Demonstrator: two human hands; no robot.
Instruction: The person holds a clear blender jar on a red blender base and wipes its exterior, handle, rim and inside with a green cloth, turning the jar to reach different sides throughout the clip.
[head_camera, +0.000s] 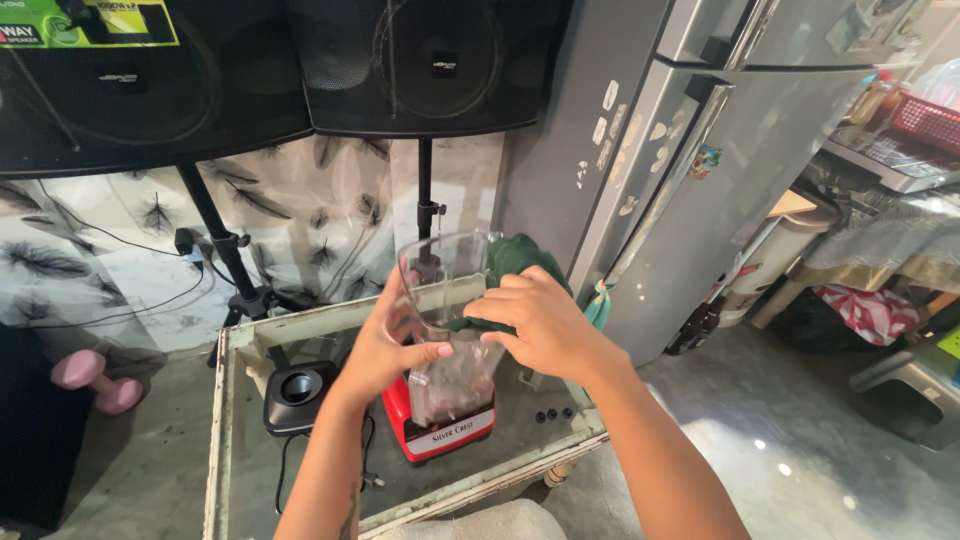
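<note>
Clear plastic blender jar (445, 300) stands upright on red blender base (440, 430), long axis vertical, mouth up, rim tipped a little toward the wall. Both sit mid-way along the near edge of the glass-topped table (225, 440), base almost at that edge. L hand (385, 350) wraps the jar's left wall from outside, fingers curled, thumb across the front: closed grip on the jar. R hand (535, 325) is at the jar's right rim, fingers bunched round a dark green cloth (515, 262) pressed to the jar at that rim; closed on the cloth, knuckles up. Jar lies directly ahead of the person, between the two hands, L lower on the body, R higher at the mouth; both in contact, neither nearer. Jar: see-through, ribbed, hard, scuffed. Base: glossy red plastic w/ white label panel. Cloth: soft, crumpled. Black square lid (298, 392) w/ round hole lies toward the table's left edge, apart from the base; black cord trails by it. Small black caps (553, 414) sit near the right corner. Table frame: chipped pale paint.
</note>
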